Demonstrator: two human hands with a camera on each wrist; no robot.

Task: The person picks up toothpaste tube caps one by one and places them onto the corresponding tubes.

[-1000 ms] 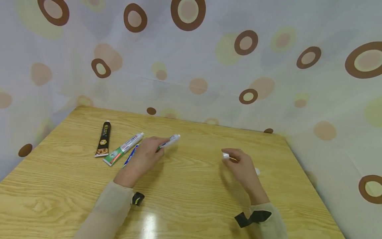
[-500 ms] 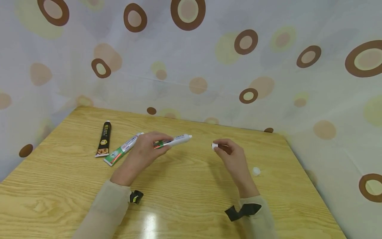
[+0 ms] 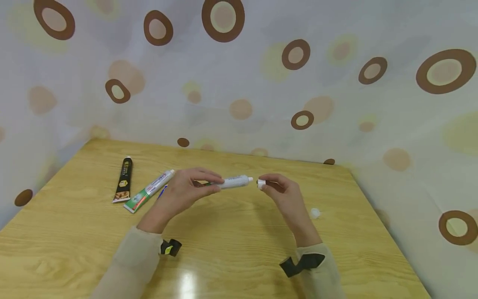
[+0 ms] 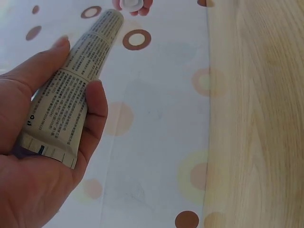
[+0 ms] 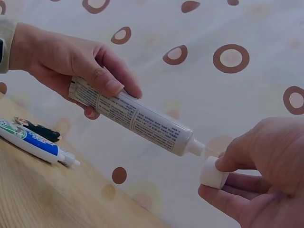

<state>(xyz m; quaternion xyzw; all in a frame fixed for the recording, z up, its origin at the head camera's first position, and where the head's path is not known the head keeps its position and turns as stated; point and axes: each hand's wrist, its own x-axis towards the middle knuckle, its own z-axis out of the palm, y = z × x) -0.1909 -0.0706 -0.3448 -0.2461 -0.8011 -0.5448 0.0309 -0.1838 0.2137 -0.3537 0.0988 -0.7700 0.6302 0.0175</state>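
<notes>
A toothpaste tube [image 3: 235,182] with a bare white nozzle is gripped by my left hand [image 3: 179,195] above the table, between thumb and fingers. The left wrist view shows the tube [image 4: 71,90] with its printed back and flat crimped end near the palm. My right hand [image 3: 289,201] pinches a white cap [image 3: 261,184] between thumb and fingers. Seen from the right wrist, the cap [image 5: 213,173] sits just off the nozzle [image 5: 195,147], with a small gap. Cap and nozzle face each other. The left hand partly hides the tube's green end in the head view.
On the wooden table [image 3: 231,249], to the left, lie a black toothpaste tube [image 3: 123,180], a green-and-white one [image 3: 149,191] and a blue-and-white one [image 5: 35,142]. A loose white cap [image 3: 315,213] lies at right. A patterned curtain [image 3: 224,83] stands behind.
My left hand has lifted the tube off the table and swung it right until it points at the right hand. The right hand has moved left with the cap, closing the distance.
</notes>
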